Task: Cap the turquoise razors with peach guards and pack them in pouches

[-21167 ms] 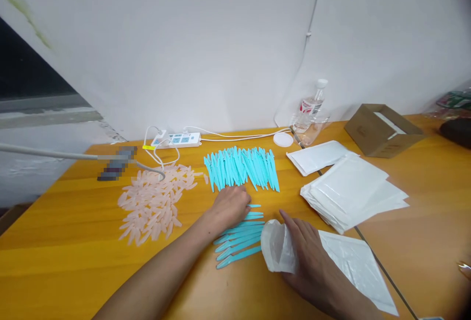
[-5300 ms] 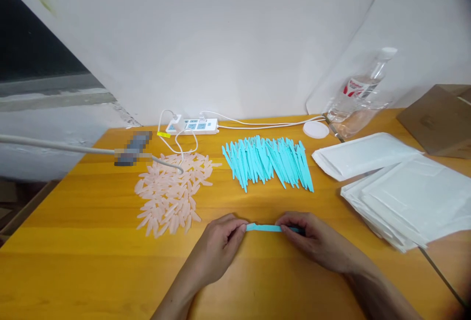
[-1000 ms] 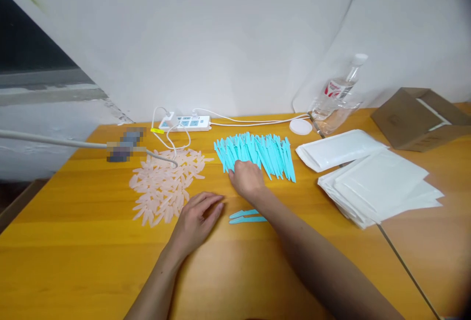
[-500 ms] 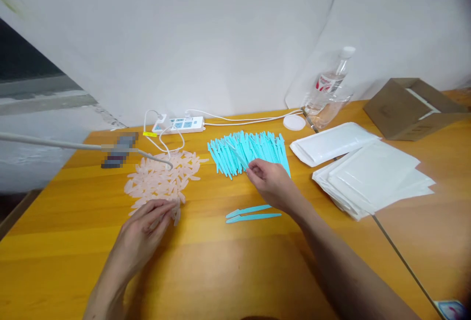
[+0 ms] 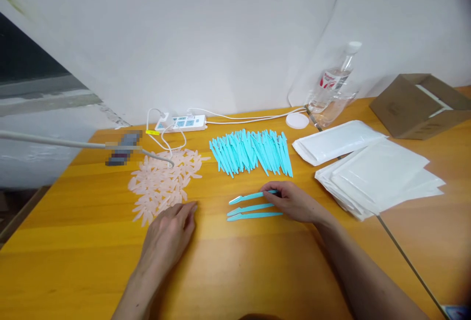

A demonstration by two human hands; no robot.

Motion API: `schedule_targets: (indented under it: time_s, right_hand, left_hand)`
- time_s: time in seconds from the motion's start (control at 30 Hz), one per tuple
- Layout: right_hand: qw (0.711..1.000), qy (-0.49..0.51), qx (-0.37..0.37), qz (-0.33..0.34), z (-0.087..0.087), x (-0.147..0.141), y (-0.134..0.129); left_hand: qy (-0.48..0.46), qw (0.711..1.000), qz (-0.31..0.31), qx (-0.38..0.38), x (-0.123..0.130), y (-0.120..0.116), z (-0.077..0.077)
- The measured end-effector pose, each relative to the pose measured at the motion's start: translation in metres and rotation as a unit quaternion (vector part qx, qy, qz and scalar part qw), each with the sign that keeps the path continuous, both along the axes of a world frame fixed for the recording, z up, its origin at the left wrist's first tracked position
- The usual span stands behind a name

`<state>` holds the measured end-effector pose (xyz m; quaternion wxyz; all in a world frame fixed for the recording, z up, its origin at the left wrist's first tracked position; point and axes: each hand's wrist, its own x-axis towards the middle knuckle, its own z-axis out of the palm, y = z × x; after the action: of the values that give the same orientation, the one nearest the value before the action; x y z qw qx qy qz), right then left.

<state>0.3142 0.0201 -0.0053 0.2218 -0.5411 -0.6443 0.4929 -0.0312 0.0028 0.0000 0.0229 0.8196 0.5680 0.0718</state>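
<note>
Turquoise stick (image 5: 250,196) is sitting in the grip of the right hand (image 5: 289,201), pinched near its right end, just beyond two similar sticks (image 5: 253,216) on the surface (image 5: 221,271). For neat work, I think this hand should be aligning it with them, without pushing them. The left hand (image 5: 170,230) is lying beside pale pink pieces (image 5: 158,182); I cannot tell if it is holding something.

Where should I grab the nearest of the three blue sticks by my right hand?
Probably pinch the nearest blue stick by its slim right end, coming from the near side: its wider head points left, and the next blue stick lies just beyond.
</note>
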Motion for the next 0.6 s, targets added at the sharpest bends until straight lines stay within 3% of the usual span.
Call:
schedule_targets:
  time_s: [0.1, 0.17, 0.27, 0.4, 0.47, 0.6]
  right_hand:
    - [1.000, 0.011, -0.015, -0.013, 0.001, 0.000, -0.001]
    - [0.999, 0.019, -0.022, -0.023, 0.000, 0.001, -0.001]
    - [0.998, 0.035, -0.034, -0.036, 0.000, 0.003, 0.000]
    - [0.996, 0.056, -0.054, -0.047, 0.001, 0.005, 0.002]
    - [0.995, 0.059, -0.061, -0.048, 0.002, 0.005, 0.002]
    - [0.994, 0.064, -0.069, -0.058, 0.002, 0.006, 0.002]
  left_hand:
    - [-0.116, 0.992, 0.001, -0.039, 0.023, 0.008, 0.003]
    - [-0.235, 0.969, -0.010, -0.081, 0.036, 0.018, 0.003]
    - [-0.385, 0.906, 0.003, -0.175, 0.049, 0.034, -0.002]
    - [-0.511, 0.815, 0.072, -0.265, 0.056, 0.044, -0.015]
    - [-0.529, 0.811, 0.083, -0.236, 0.056, 0.043, -0.021]
    - [-0.524, 0.834, 0.045, -0.166, 0.053, 0.037, -0.026]
